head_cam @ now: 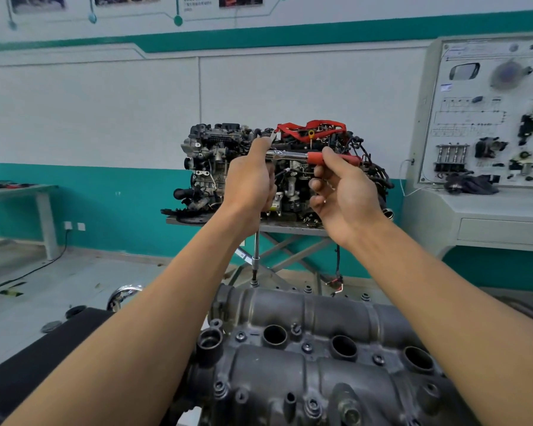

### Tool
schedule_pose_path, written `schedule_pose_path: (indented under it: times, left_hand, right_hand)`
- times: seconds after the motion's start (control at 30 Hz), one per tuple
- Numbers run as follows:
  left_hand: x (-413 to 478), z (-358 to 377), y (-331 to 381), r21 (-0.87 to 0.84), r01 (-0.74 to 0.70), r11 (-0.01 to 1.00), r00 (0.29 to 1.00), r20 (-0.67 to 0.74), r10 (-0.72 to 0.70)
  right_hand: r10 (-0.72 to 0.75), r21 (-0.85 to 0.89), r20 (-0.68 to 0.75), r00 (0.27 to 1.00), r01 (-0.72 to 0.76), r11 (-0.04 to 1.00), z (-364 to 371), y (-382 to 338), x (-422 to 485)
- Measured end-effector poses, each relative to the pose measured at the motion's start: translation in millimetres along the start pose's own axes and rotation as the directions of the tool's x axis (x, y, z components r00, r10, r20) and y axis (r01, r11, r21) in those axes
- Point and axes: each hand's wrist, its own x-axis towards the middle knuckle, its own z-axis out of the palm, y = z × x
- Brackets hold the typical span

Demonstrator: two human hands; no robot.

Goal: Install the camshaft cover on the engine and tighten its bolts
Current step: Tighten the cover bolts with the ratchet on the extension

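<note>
The dark grey camshaft cover (314,348) lies on the engine in the foreground, with several bolts in its flange and three round plug wells. A ratchet wrench (293,154) with a red handle sits on a long extension bar (255,256) that stands upright on a bolt (254,283) at the cover's far left edge. My left hand (250,182) grips the top of the extension under the ratchet head. My right hand (342,189) pinches the red handle with thumb and fingers.
A second engine (216,167) with red parts stands on a scissor-leg stand (290,241) behind. A grey training panel console (490,167) is at the right. A table (28,192) stands at the far left. A black pad (43,358) lies left of the cover.
</note>
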Motion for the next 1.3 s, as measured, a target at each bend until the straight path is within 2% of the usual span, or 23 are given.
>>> schedule_pose_path:
  times: [0.1,0.23,0.33,0.47,0.67,0.9,1.13,1.3]
  left_hand:
    - [-2.0,3.7,0.0,0.039,-0.011,0.999,0.999,-0.045,0.013]
    - [-8.4,17.1,-3.6,0.149,-0.074,0.986,0.996,-0.038,0.080]
    - [-6.3,17.7,-1.9,0.163,-0.018,0.986,0.999,-0.047,0.027]
    - [-1.8,12.0,0.7,0.090,0.057,0.994,0.998,0.004,-0.057]
    - [0.3,10.2,0.3,0.081,0.041,0.996,0.998,0.045,-0.045]
    - [-0.1,7.0,3.1,0.047,0.017,0.999,0.997,0.077,-0.021]
    - [-7.9,7.5,0.5,0.110,-0.093,0.990,0.994,-0.049,0.099]
    - [-7.5,4.5,1.2,0.121,-0.101,0.987,0.993,-0.050,0.108]
  right_hand:
    - [0.023,0.043,0.030,0.999,-0.024,0.999,-7.9,1.6,4.4]
    - [0.148,0.132,0.044,0.988,-0.153,0.979,-17.5,2.7,10.0]
    - [0.192,0.136,0.046,0.980,-0.197,0.971,-18.2,0.0,10.6]
    - [0.133,0.180,0.011,0.991,-0.133,0.975,-13.4,-4.2,0.2]
    - [-0.033,0.110,-0.067,0.997,0.040,0.993,-1.6,-8.7,-26.9]
    - [-0.165,0.018,-0.083,0.983,0.167,0.986,12.0,-11.1,-48.1]
    - [-0.101,0.032,-0.022,0.995,0.102,0.994,12.7,-12.5,-52.5]
    - [-0.005,0.096,-0.073,0.997,0.012,0.995,15.2,-15.8,-31.0]
